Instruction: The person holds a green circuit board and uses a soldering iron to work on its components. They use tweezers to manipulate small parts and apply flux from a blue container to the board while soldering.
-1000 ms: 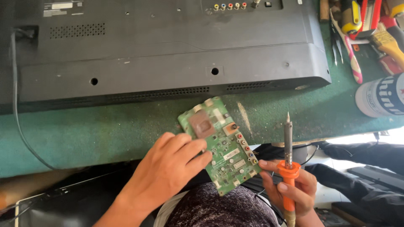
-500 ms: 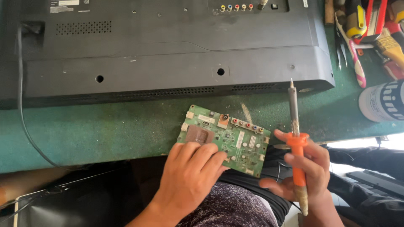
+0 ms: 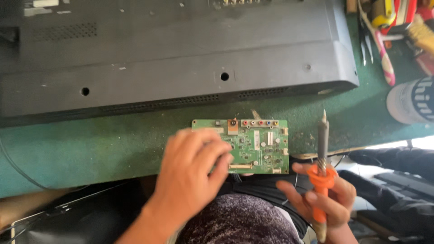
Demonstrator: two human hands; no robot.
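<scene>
- The television (image 3: 172,54) lies back-up across the far side of the green mat (image 3: 90,149), well beyond both sets of fingertips; lying flat like this it seems to be kept steady and out of the way while leaving a strip of mat free near the person.
- The circuit board (image 3: 257,147) lies flat on that near strip, component side up, its row of coloured sockets along the edge farthest from the fingers. It sits at the very front edge of the mat, probably so that both hands reach it without stretching.
- The left hand (image 3: 192,169) comes in from below, palm down, wrist low and forearm angled up from the lap. Its fingers (image 3: 212,149) are spread and loosely curved over the board's left part, pressing or resting on it rather than clamping round it; this looks like a hold to stop the board sliding.
- The right hand (image 3: 323,199) sits just right of the board, off the mat's edge, wrist turned so the thumb side faces the board. Its fingers wrap closed round the orange grip of a soldering iron (image 3: 322,158).
- The iron stands nearly upright, tip pointing away from the fingers and clear of the board, apparently to keep the tip off everything.
- Loose hand tools (image 3: 384,54) lie far beyond the right fingertips, at the mat's far corner.
</scene>
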